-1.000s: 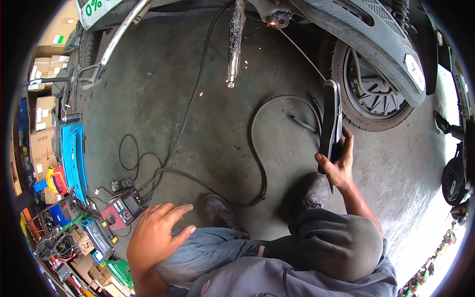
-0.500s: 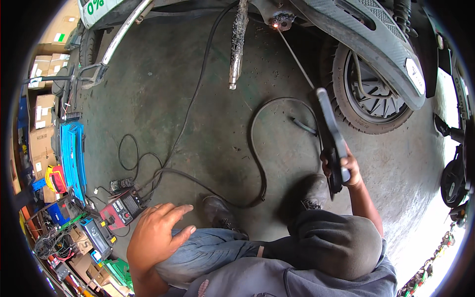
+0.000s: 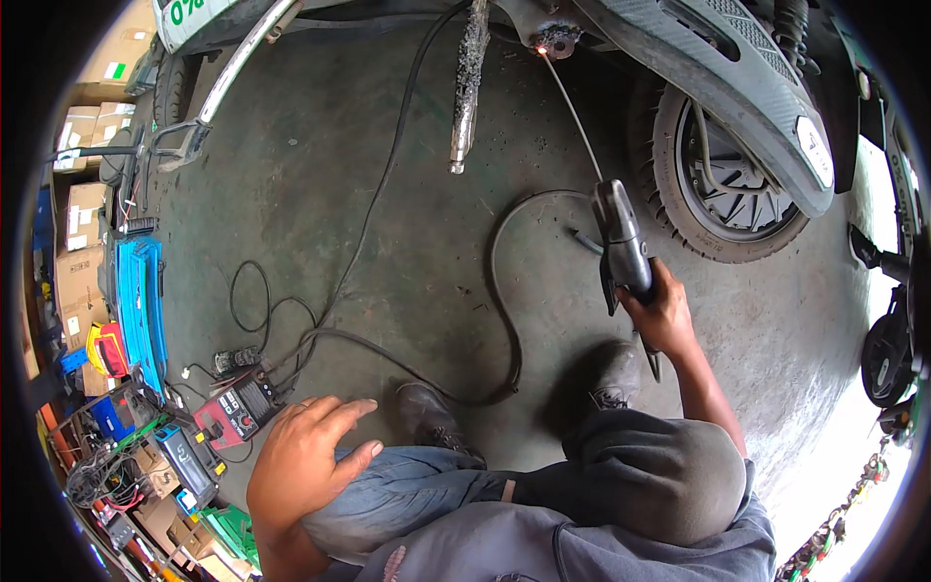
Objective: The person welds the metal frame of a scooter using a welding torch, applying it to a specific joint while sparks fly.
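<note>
On workshop floor (image 3: 427, 262), grey-green, scuffed, dark-speckled, sunlit at far R: 2 boots (image 3: 427, 417), looping black cable (image 3: 496, 262). Far L, stacked cardboard boxes (image 3: 85, 218) w/ blue panel-like item (image 3: 143, 310) beside; nr L hand (image 3: 305, 451), red-and-black machine (image 3: 238, 412). Clamped in R hand (image 3: 664, 315), ahead of boots: dark electrode holder (image 3: 624, 238), L of tyre (image 3: 664, 145) & apart from it. From holder's front end, thin rod (image 3: 574, 116) slanting up-L to dark bracket (image 3: 561, 44) nr vehicle's grey panel (image 3: 756, 126); orange-white glow (image 3: 542, 50) at tip, exact contact hidden by glare. L of rod, metal bar (image 3: 467, 87), crusted dark, w/ brighter lower end. L hand: over L trouser leg (image 3: 407, 480), thumb & fingers apart, loosely bent, back of hand up; can't tell if touching cloth.
</note>
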